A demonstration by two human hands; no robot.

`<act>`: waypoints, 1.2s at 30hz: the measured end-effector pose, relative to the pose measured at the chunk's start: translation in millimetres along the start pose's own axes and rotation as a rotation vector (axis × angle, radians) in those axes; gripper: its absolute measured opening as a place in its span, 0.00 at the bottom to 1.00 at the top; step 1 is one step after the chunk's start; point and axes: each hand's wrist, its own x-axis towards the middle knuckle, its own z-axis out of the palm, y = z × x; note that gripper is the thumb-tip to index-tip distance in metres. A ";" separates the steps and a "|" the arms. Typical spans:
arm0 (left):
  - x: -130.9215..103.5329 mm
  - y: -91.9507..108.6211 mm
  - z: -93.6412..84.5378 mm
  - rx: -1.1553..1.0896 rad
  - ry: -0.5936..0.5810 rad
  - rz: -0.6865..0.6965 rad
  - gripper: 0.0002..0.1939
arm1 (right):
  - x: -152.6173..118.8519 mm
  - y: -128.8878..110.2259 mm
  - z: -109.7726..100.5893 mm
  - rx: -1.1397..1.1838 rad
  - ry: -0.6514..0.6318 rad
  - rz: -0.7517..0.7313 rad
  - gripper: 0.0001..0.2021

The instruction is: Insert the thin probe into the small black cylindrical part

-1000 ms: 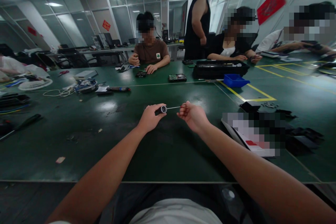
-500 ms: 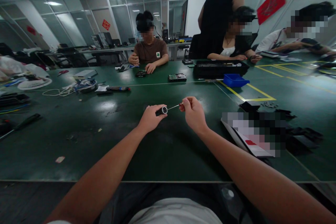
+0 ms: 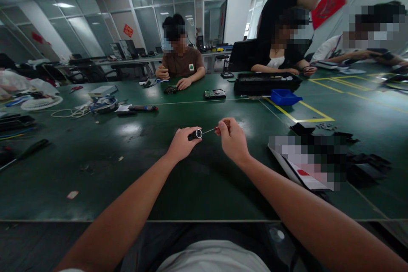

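Just above the middle of the green table (image 3: 191, 187), my left hand (image 3: 182, 143) grips a short black cylinder (image 3: 198, 134) whose light-rimmed round end faces me and to the right. My right hand (image 3: 234, 139), to the right of it, is closed around the reddish handle of a thin screwdriver (image 3: 209, 131). The metal shaft points left, and its tip is at the rim of the cylinder. Whether the tip touches the rim or sits inside it is too small to tell.
Black plastic parts (image 3: 366, 168) and a white booklet (image 3: 287, 165) lie at the right. Farther back are a blue tray (image 3: 285, 97), a circuit board drive (image 3: 215, 94) and a long black case (image 3: 267, 84). Cables (image 3: 75, 111) lie left. People sit across the table.
My right hand has turned slightly and shifted a little left with the screwdriver. My left hand and the cylinder hardly move. In the background, the standing person has leaned to the right.
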 end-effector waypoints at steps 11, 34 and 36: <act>0.3 1.6 -0.3 0.002 0.007 -0.008 0.19 | 3.4 7.7 2.1 0.052 -0.022 0.041 0.11; 1.3 0.7 0.2 -0.001 -0.041 -0.021 0.20 | 5.1 8.5 1.5 0.028 -0.033 0.091 0.11; 1.3 -0.6 1.0 0.000 -0.045 -0.019 0.20 | 4.6 7.6 0.1 -0.002 -0.011 0.075 0.12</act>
